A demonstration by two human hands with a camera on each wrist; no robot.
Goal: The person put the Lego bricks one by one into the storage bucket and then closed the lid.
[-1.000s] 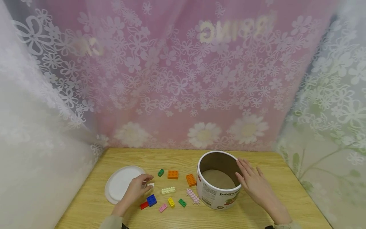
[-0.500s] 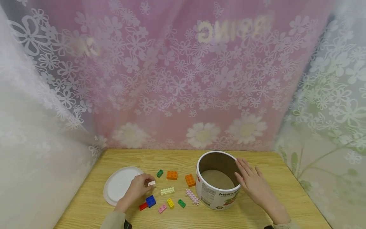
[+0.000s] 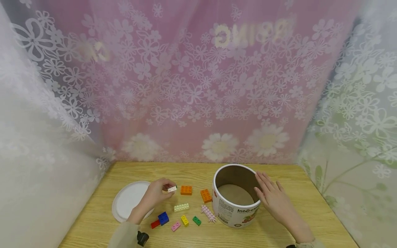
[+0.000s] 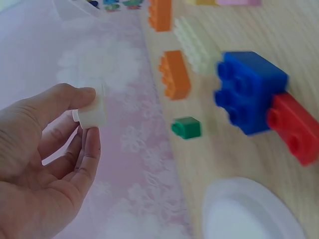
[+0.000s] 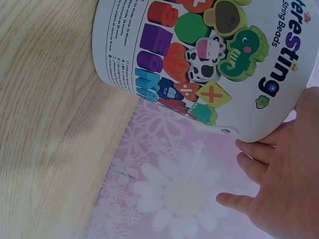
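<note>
- One white brick (image 3: pixel 172 189) is pinched in the left hand (image 3: pixel 156 194); the thumb presses one side and the fingertips the other — the left wrist view shows it held up, apart from the wooden table (image 3: pixel 192 239).
- The right hand (image 3: pixel 274 199) has its fingers straight and somewhat spread; they rest against the right side of the rim of a white bucket (image 3: pixel 227 208).
- The bucket stands upright, to the right of the loose bricks; its inside is brown, its outside printed with lettering and colourful pictures.
- Near the held brick lies a small green brick (image 4: pixel 188 128), mostly hidden in the head view; just right of it is an orange brick (image 3: pixel 186 190), then a second orange brick (image 3: pixel 206 195) near the bucket.
- Closer to the person lies a long pale yellow brick (image 3: pixel 181 207); a knobbly pink piece (image 3: pixel 208 213) slants beside the bucket.
- Nearer again, a blue brick (image 3: pixel 163 218) touches a red brick (image 3: pixel 155 224) — whether they are joined, I cannot tell; to their right are a small pink brick (image 3: pixel 175 226), a bright yellow brick (image 3: pixel 184 220) and another green brick (image 3: pixel 196 220).
- At far left, partly behind the left hand and forearm, a white disc (image 3: pixel 127 201) lies flat; beyond the table hangs a pink flowered curtain (image 3: pixel 186 103).
</note>
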